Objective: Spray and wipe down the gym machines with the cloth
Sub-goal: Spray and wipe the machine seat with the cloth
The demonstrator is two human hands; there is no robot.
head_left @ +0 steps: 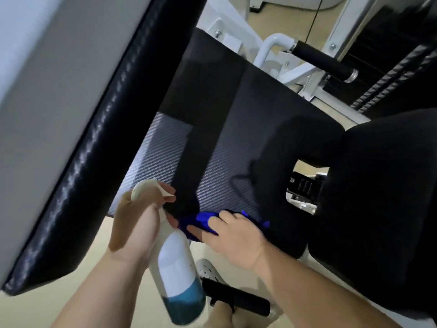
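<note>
My left hand (139, 221) grips the neck of a white spray bottle (176, 263) with blue liquid in its bottom, a finger on the trigger, nozzle pointing at the black textured seat pad (220, 166). My right hand (234, 235) presses a crumpled blue cloth (201, 221) onto the pad's near edge, fingers curled into the fabric. Part of the cloth is hidden under that hand.
A long black back pad (94, 138) on a grey panel slants across the left. Another black pad (378, 209) fills the right. White machine frame (272, 50) and a black foam handle (326, 60) lie beyond; a second black handle (236, 297) is below, over the beige floor (106, 256).
</note>
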